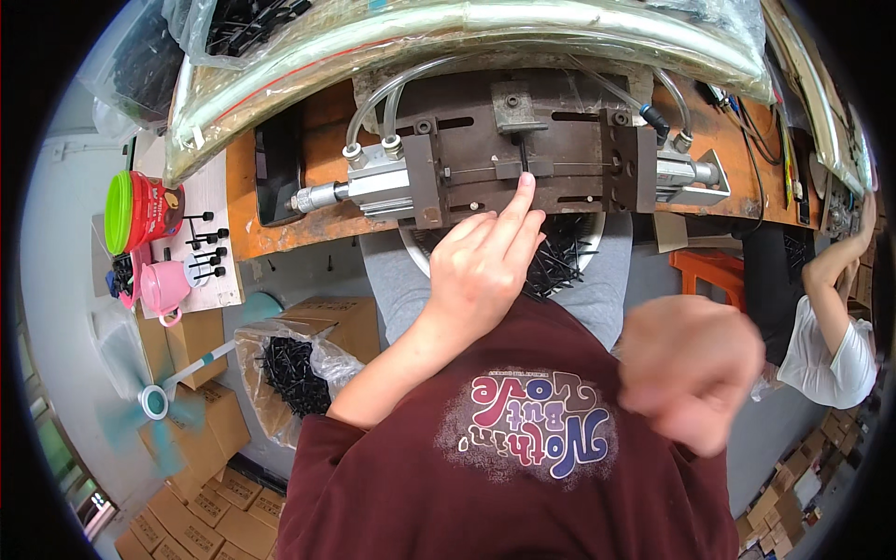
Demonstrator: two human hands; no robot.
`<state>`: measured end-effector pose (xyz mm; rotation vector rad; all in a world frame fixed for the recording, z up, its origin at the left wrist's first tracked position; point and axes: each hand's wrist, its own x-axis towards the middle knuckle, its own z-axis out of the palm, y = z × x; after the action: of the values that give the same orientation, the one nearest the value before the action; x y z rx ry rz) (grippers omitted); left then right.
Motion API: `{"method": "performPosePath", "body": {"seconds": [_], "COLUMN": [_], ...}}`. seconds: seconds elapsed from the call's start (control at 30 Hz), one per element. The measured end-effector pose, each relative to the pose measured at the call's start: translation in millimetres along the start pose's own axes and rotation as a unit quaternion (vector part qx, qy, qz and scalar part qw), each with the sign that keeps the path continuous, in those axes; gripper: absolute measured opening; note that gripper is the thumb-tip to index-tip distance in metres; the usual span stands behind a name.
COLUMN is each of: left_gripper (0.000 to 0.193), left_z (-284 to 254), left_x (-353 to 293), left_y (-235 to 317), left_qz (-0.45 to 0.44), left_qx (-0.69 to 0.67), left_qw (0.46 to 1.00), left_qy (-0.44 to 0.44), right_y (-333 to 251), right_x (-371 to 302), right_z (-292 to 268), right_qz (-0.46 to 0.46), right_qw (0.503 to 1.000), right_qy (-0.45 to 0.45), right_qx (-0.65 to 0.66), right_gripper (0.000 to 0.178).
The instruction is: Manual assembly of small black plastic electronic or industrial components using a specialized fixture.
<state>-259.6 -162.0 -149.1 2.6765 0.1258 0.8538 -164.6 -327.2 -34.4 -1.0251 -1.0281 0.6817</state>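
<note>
My left hand [485, 259] reaches up to a metal fixture [476, 198], its index finger stretched out and the other fingers loosely bent. That fingertip touches the near end of a thin black rod-like part [524, 149] at the fixture's middle. Just beyond the rod sits a small grey metal block [512, 105] with a bolt. Smeared by motion, my right hand [693, 366] is raised in front of my right shoulder, away from the fixture. Its fingers are too blurred to read. Below my left hand, a container of black slender parts [563, 257] rests on my lap, partly hidden.
Pneumatic cylinders [381, 183] with clear hoses flank the fixture on an orange bench [245, 219]. A bag of black parts [297, 373] stands at lower left, near a turning fan [153, 401]. A pink cup [166, 287] is left. Another person [831, 345] sits at right beside an orange stool [707, 273].
</note>
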Motion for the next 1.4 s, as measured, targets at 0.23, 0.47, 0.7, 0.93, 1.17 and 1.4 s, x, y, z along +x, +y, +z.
{"method": "performPosePath", "body": {"seconds": [0.23, 0.47, 0.7, 0.93, 1.17, 1.4], "left_gripper": [0.025, 0.025, 0.024, 0.023, 0.023, 0.036], "left_z": [-6.0, -6.0, -8.9, -17.5, -47.7, -40.3], "left_x": [11.6, 11.3, 13.6, 12.0, -4.0, 13.2], "left_y": [-0.7, -1.6, -2.2, -2.3, -14.1, -18.7], "left_qz": [0.001, -0.005, 0.001, 0.009, 0.05, 0.091], "left_qx": [0.018, 0.012, 0.006, -0.06, -0.195, -0.189], "left_qw": [0.999, 0.998, 0.999, 0.997, 0.931, 0.91], "left_qy": [-0.044, -0.054, -0.05, -0.054, -0.304, -0.357], "right_y": [90.7, 165.6, 169.9, 180.8, 132.4, 183.1], "right_x": [-27.5, -37.4, -39.8, -41.0, -12.1, -52.1], "right_z": [7.5, 66.2, 77.2, 80.0, 66.2, 71.9], "right_qz": [0.225, 0.189, 0.213, 0.169, 0.334, 0.212], "right_qw": [0.944, 0.903, 0.897, 0.883, 0.818, 0.876], "right_qy": [-0.208, -0.385, -0.387, -0.439, -0.464, -0.432], "right_qx": [-0.119, 0.0, -0.035, -0.005, -0.061, -0.035], "right_gripper": [0.017, 0.028, 0.022, 0.032, 0.04, 0.041]}}
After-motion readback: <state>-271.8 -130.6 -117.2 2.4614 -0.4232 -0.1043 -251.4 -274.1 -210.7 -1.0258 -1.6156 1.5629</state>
